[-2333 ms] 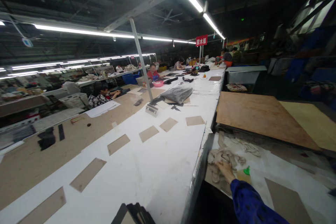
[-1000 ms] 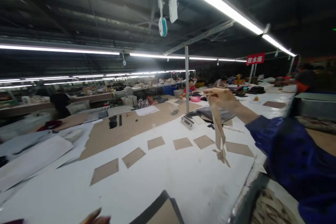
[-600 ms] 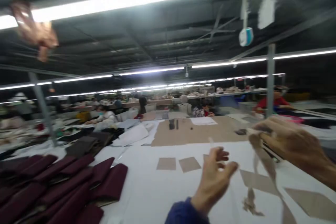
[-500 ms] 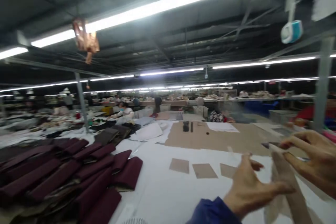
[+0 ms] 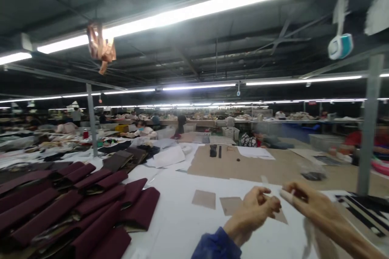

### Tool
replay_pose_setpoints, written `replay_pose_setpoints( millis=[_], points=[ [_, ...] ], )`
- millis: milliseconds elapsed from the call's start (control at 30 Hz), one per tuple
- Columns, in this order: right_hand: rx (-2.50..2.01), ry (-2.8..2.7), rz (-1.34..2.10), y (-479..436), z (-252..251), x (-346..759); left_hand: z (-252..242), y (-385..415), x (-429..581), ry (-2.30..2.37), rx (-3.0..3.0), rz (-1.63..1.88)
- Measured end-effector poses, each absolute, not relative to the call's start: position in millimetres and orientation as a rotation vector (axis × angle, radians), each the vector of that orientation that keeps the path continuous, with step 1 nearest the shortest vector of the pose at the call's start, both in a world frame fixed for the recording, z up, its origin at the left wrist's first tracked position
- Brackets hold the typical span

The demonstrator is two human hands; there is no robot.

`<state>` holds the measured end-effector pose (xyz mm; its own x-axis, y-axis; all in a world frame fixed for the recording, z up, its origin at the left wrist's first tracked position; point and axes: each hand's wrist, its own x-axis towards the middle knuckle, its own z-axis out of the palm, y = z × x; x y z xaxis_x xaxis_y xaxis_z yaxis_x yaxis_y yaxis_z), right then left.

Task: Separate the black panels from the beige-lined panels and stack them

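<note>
My left hand (image 5: 253,211), in a blue sleeve, is over the white work surface with its fingers curled in a pinch; what they hold, if anything, is too small to make out. Just right of it, my right hand (image 5: 310,208) also has thumb and fingers drawn together, with a small pale bit at the tips that I cannot identify. A blurred beige piece (image 5: 322,245) shows beneath the right hand. Flat beige squares lie on the surface: one at left (image 5: 204,199), another (image 5: 229,205) partly behind my left hand, and a third (image 5: 281,216) between the hands.
Folded maroon fabric pieces (image 5: 103,226) are heaped at left. Brown sheeting (image 5: 243,170) covers the table's far part, with white paper (image 5: 255,152) and a clear plastic bag (image 5: 313,172) on it. Black strips (image 5: 361,216) lie at right beside a grey post (image 5: 369,129).
Both hands have moved left and come closer together, over the squares. The beige strip that was between them is now lower, below my right hand. The view has turned slightly right.
</note>
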<state>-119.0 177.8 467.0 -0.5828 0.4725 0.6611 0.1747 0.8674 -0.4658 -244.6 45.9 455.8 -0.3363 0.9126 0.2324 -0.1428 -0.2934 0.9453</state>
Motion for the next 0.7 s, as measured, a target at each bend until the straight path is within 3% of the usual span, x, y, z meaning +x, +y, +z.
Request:
replay_pose_setpoints(
  millis=[200, 567, 700],
  points=[
    [-0.336, -2.16, 0.256, 133.1, 476.0, -142.0, 456.1, 47.0, -223.9, 0.833, 0.939, 1.899],
    [-0.263, -2.227, 0.281, 135.6, 448.0, -131.0, 445.1, 34.9, -244.2, 1.311, 1.168, 1.635],
    [-0.193, -2.219, 0.502, 145.8, 435.9, -138.7, 441.4, 32.5, -244.9, 1.3, 1.05, 1.786]
  ],
)
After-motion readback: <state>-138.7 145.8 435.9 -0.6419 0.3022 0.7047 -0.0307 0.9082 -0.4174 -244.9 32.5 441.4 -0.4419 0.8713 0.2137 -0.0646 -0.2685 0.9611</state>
